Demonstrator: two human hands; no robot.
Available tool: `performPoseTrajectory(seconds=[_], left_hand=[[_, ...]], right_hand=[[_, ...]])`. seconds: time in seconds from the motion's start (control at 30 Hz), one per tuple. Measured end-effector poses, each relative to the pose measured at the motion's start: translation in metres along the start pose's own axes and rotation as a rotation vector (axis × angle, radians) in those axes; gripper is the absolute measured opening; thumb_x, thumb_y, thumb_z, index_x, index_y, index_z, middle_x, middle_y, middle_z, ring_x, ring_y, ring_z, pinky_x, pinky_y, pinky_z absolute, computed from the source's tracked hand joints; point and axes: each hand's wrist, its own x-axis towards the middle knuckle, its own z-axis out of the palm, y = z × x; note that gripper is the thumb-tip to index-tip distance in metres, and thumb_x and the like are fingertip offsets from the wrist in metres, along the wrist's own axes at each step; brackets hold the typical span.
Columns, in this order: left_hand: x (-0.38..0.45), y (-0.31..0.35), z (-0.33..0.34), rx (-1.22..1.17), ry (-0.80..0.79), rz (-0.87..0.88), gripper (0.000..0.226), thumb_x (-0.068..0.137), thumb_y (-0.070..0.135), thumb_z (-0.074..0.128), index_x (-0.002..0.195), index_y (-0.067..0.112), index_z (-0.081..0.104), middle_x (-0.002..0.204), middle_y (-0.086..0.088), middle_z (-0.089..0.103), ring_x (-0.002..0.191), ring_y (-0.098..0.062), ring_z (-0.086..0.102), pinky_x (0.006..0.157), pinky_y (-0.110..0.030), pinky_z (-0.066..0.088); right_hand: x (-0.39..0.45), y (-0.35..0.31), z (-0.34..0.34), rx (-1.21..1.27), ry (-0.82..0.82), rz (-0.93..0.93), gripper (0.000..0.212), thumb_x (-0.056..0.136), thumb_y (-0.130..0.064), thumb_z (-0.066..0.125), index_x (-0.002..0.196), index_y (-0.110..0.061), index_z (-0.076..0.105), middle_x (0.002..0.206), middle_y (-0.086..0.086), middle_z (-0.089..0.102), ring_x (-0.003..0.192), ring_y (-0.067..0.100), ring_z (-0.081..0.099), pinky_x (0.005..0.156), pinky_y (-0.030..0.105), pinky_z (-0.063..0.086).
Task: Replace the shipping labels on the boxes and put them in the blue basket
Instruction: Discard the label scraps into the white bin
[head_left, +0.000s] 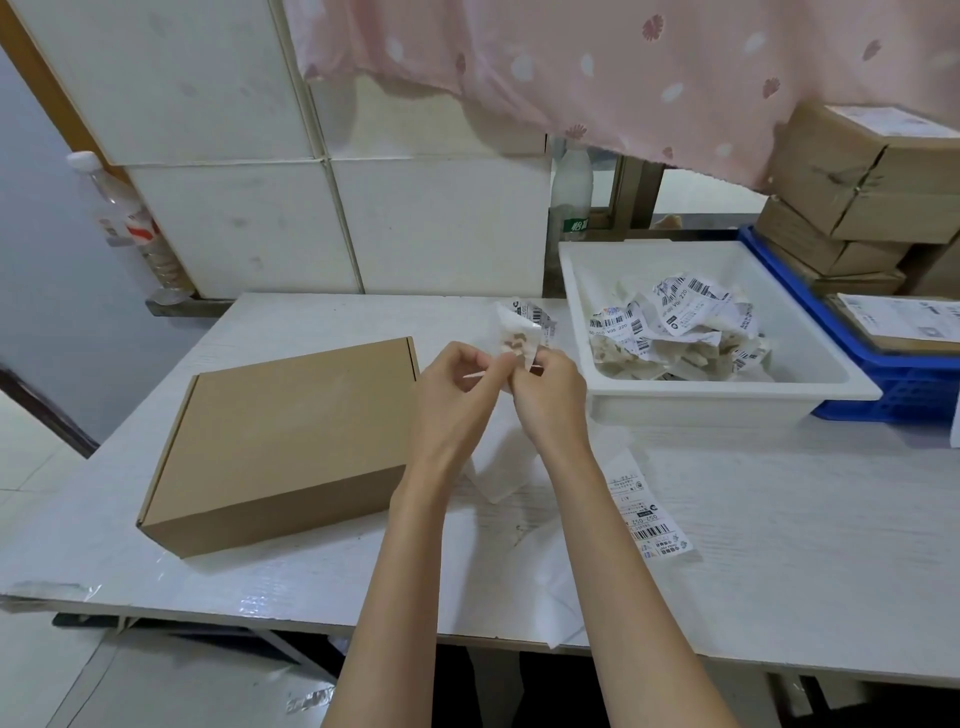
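Both hands meet above the table: the left hand (457, 384) and right hand (545, 387) pinch a crumpled old label (522, 332) between curled fingertips. The bare cardboard box (280, 447) lies just left of them; the blue basket (893, 379) sits well right.

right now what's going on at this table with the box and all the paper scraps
A person is relabelling parcels. Both hands, left and right, pinch a crumpled old label above the table. The plain cardboard box lies closed at the left, with no label on top. A white tray holds other torn-off labels, and a printed label lies flat by the right forearm. The blue basket at the far right already holds labelled boxes.
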Motion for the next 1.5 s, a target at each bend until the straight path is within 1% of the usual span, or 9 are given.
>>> performPoseTrajectory(seconds=[0.33, 0.43, 0.6, 0.7, 0.8, 0.93, 1.1, 1.23, 1.5], left_hand=[[0.008, -0.008, -0.002, -0.075, 0.101, -0.089, 0.024, 0.095, 0.011, 0.037, 0.072, 0.005, 0.042, 0.085, -0.02, 0.05, 0.09, -0.037, 0.071, 0.066, -0.031, 0.054], [0.006, -0.005, -0.004, -0.132, 0.066, -0.102, 0.035, 0.095, 0.015, 0.031, 0.093, -0.012, 0.053, 0.106, -0.032, 0.059, 0.078, -0.026, 0.075, 0.086, -0.052, 0.053], [0.009, 0.0, -0.012, -0.204, 0.131, -0.16, 0.035, 0.097, 0.012, 0.026, 0.095, -0.008, 0.054, 0.115, -0.027, 0.062, 0.076, -0.027, 0.074, 0.087, -0.046, 0.057], [0.011, 0.003, -0.012, -0.226, 0.208, -0.189, 0.028, 0.101, 0.014, 0.027, 0.088, 0.005, 0.051, 0.109, -0.019, 0.06, 0.088, -0.037, 0.071, 0.067, -0.028, 0.06], [0.008, 0.006, -0.008, -0.153, 0.212, -0.152, 0.025, 0.103, 0.016, 0.03, 0.085, 0.008, 0.046, 0.087, -0.001, 0.053, 0.082, -0.026, 0.068, 0.077, -0.039, 0.058], [0.007, 0.01, -0.004, -0.142, 0.17, -0.157, 0.026, 0.103, 0.032, 0.042, 0.084, 0.015, 0.044, 0.077, 0.007, 0.051, 0.061, -0.001, 0.059, 0.088, -0.046, 0.055], [0.005, 0.009, -0.008, -0.043, -0.017, -0.079, 0.039, 0.08, 0.049, 0.071, 0.105, 0.023, 0.057, 0.096, 0.007, 0.067, 0.092, -0.008, 0.064, 0.084, -0.035, 0.052], [0.002, 0.007, -0.008, -0.008, -0.004, -0.037, 0.018, 0.081, 0.032, 0.065, 0.095, 0.022, 0.069, 0.097, -0.002, 0.072, 0.092, -0.018, 0.068, 0.083, -0.039, 0.053], [0.006, 0.002, -0.01, -0.119, -0.036, -0.161, 0.01, 0.086, 0.009, 0.059, 0.09, 0.012, 0.068, 0.09, -0.004, 0.072, 0.087, -0.021, 0.067, 0.084, -0.036, 0.053]], right_hand=[[0.004, -0.006, -0.011, 0.156, -0.019, 0.156, 0.032, 0.08, -0.014, 0.06, 0.063, -0.014, 0.033, 0.062, -0.001, 0.036, 0.064, 0.02, 0.032, 0.06, 0.032, 0.028], [0.007, -0.006, -0.014, 0.221, -0.009, 0.195, 0.024, 0.078, -0.011, 0.059, 0.06, -0.012, 0.044, 0.062, 0.001, 0.048, 0.062, 0.022, 0.051, 0.069, 0.04, 0.046], [0.009, -0.007, -0.022, 0.459, -0.085, 0.276, 0.018, 0.086, -0.006, 0.048, 0.08, 0.005, 0.061, 0.077, 0.014, 0.061, 0.06, 0.021, 0.068, 0.085, 0.036, 0.056], [0.011, -0.011, -0.021, 0.482, -0.078, 0.248, 0.025, 0.087, -0.022, 0.052, 0.078, -0.001, 0.063, 0.084, 0.017, 0.061, 0.078, 0.028, 0.066, 0.074, 0.034, 0.06], [0.009, -0.014, -0.014, 0.281, -0.066, 0.159, 0.043, 0.068, -0.056, 0.067, 0.067, -0.014, 0.06, 0.069, 0.003, 0.059, 0.069, 0.018, 0.056, 0.071, 0.036, 0.053], [0.007, -0.008, -0.006, 0.162, 0.002, 0.07, 0.033, 0.065, -0.031, 0.075, 0.069, -0.004, 0.057, 0.065, 0.0, 0.056, 0.064, 0.016, 0.051, 0.069, 0.045, 0.05], [0.008, -0.004, -0.007, 0.238, 0.03, 0.115, 0.014, 0.076, -0.018, 0.075, 0.077, -0.015, 0.062, 0.081, 0.003, 0.069, 0.071, 0.016, 0.059, 0.083, 0.044, 0.056], [0.007, -0.002, -0.005, 0.185, 0.085, 0.067, 0.018, 0.078, -0.022, 0.074, 0.082, -0.013, 0.059, 0.082, 0.001, 0.067, 0.071, 0.017, 0.058, 0.071, 0.033, 0.049], [0.01, 0.003, -0.009, 0.23, 0.085, 0.162, 0.035, 0.075, -0.012, 0.07, 0.108, -0.005, 0.059, 0.1, 0.006, 0.068, 0.092, 0.027, 0.067, 0.087, 0.048, 0.055]])
